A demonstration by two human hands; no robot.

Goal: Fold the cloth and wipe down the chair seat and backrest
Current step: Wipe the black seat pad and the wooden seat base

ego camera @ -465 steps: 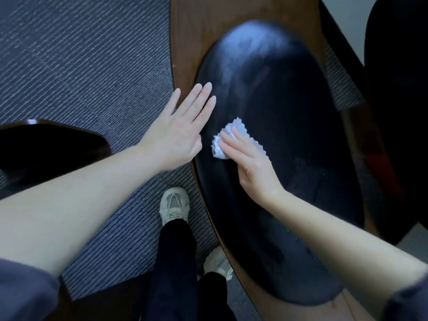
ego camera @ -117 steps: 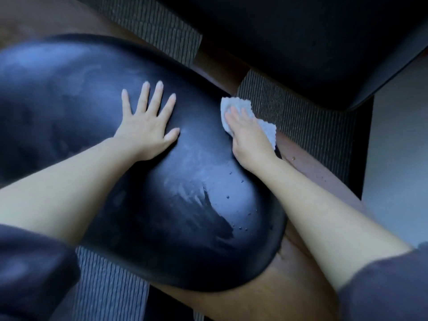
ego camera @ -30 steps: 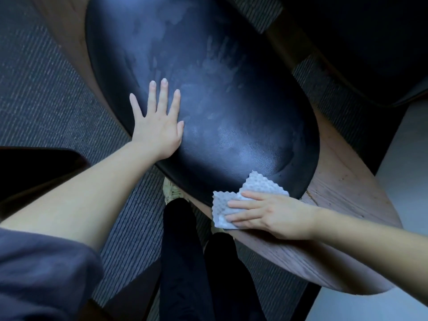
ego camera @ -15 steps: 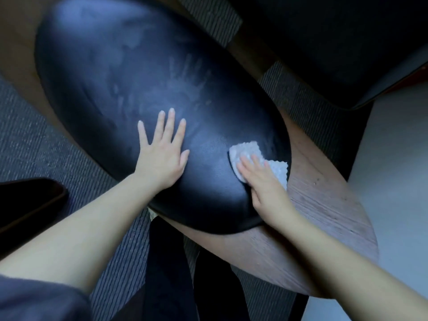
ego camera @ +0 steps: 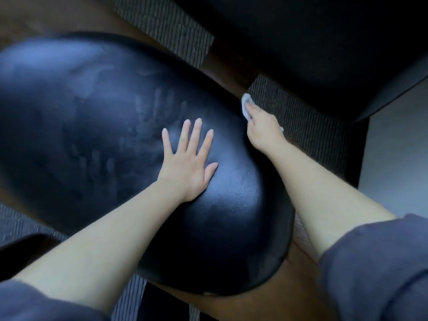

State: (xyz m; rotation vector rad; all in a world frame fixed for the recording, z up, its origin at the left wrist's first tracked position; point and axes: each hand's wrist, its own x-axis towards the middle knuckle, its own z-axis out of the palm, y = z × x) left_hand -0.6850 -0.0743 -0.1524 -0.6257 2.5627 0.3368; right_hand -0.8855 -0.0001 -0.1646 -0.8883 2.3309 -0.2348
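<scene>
A black padded chair cushion point(ego camera: 92, 126) fills the middle of the view, set on a brown wooden shell point(ego camera: 298, 269). Faint handprints and wipe marks show on its surface. My left hand point(ego camera: 190, 163) lies flat on the cushion, fingers spread, holding nothing. My right hand point(ego camera: 264, 128) is at the cushion's far right edge, closed on the white cloth point(ego camera: 246, 107). Most of the cloth is hidden under that hand; only a small bunched corner sticks out past the fingers.
Grey ribbed carpet point(ego camera: 308, 117) lies beyond the chair. A large dark piece of furniture point(ego camera: 312, 42) stands at the top right, close to my right hand. A pale floor strip point(ego camera: 398, 158) runs along the right. Another dark object point(ego camera: 20, 249) sits at the lower left.
My right hand has carried the cloth from the cushion's near right part up along its right edge to the far side. The view has shifted; my left hand stays flat on the cushion.
</scene>
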